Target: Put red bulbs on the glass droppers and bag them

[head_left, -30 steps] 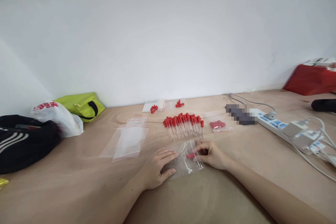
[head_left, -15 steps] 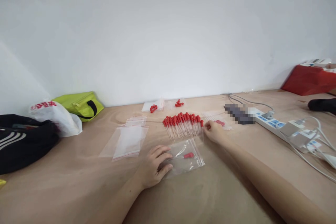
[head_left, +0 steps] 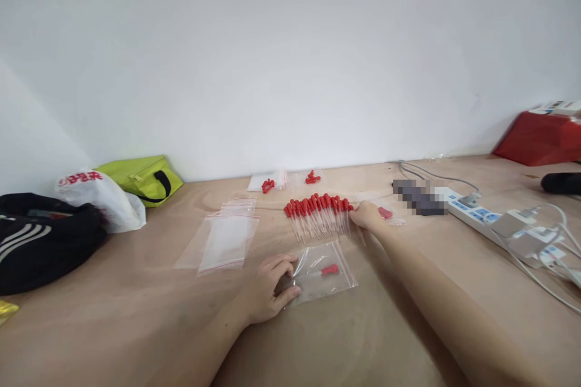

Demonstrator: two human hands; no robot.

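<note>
My view loses the fingertips of the right hand (head_left: 367, 216) against the end of the droppers (head_left: 315, 211), so I can't tell its grip. That hand also covers part of the far bag (head_left: 394, 217). The left hand (head_left: 267, 290) hides one end of the near bag (head_left: 318, 287). Pixel blocks mask the dark object (head_left: 420, 198). The left edge crops the black bag (head_left: 40, 260) and a yellow scrap (head_left: 6, 309); the right edge cuts the red bag (head_left: 540, 139) and a black item (head_left: 563, 182). I can't read the white bag's (head_left: 109, 202) print.
</note>
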